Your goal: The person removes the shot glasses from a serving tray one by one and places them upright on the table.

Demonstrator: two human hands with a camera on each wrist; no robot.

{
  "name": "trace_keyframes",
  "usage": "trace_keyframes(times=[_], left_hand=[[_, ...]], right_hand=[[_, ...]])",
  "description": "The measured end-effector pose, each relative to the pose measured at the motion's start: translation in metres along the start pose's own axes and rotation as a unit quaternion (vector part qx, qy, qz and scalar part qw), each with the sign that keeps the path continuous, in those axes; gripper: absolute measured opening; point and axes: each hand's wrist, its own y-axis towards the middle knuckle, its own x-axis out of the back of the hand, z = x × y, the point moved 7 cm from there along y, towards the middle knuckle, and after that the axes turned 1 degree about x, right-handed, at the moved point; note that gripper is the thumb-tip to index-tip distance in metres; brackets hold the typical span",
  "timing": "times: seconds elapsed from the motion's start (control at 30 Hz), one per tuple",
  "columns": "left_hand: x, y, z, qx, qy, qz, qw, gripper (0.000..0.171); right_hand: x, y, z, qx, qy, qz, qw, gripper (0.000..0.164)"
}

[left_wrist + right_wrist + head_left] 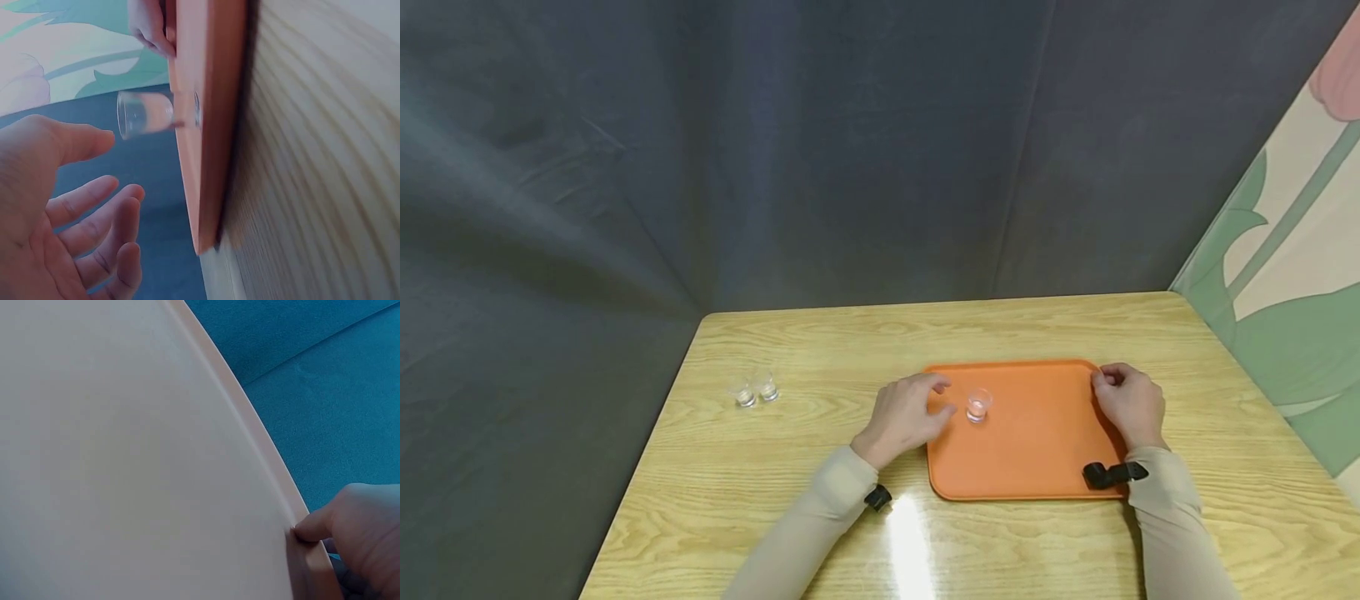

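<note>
A small clear shot glass stands upright on the left part of an orange tray. My left hand hovers over the tray's left edge, its thumb and fingers spread toward the glass. In the left wrist view a gap shows between the fingertips and the glass, and the palm holds nothing. At the tray's right rim my right hand grips the edge. The right wrist view shows the thumb pressed on the inside of the rim, with the other fingers mostly hidden beyond it.
Two more clear shot glasses, one beside the other, stand on the wooden table to the left. A dark curtain hangs behind the table, and a flower-patterned cloth is at the right.
</note>
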Motion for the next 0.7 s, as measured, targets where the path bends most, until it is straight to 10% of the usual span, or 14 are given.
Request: trace_keyframes(times=[0.7], left_hand=[[-0.031,0.021,-0.034,-0.028,0.034,0.014,0.9989,0.036]], right_hand=[[0.002,-0.003,0.005,-0.002,0.001,-0.004,1.000,0.038]])
